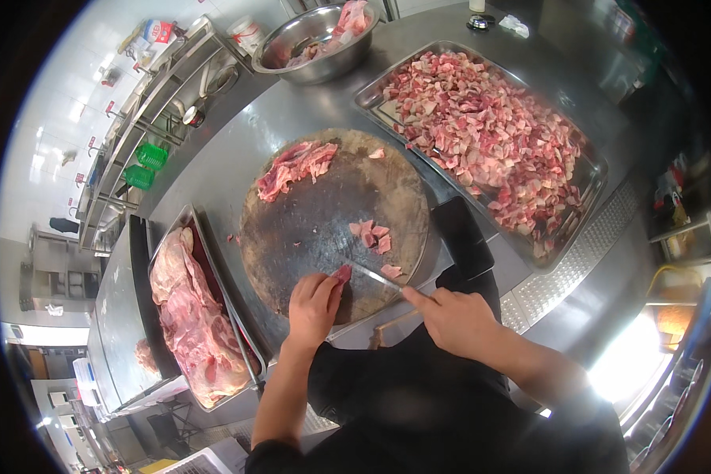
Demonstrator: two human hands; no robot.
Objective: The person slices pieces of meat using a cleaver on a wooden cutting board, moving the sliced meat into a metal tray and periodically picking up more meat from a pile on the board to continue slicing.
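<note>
At the near edge of a round wooden chopping block, my left hand pinches a small piece of raw meat. My right hand grips a knife by its handle, and the blade tip lies beside that piece; whether they touch I cannot tell. Several cut meat chunks sit just beyond the blade, with a single chunk close to its near side. A larger ragged strip of meat rests at the block's far left.
A steel tray heaped with diced meat stands at the right. Against the block's right edge is a black flat object. Another tray, at left, holds large meat slabs. A steel bowl with meat stands at the back.
</note>
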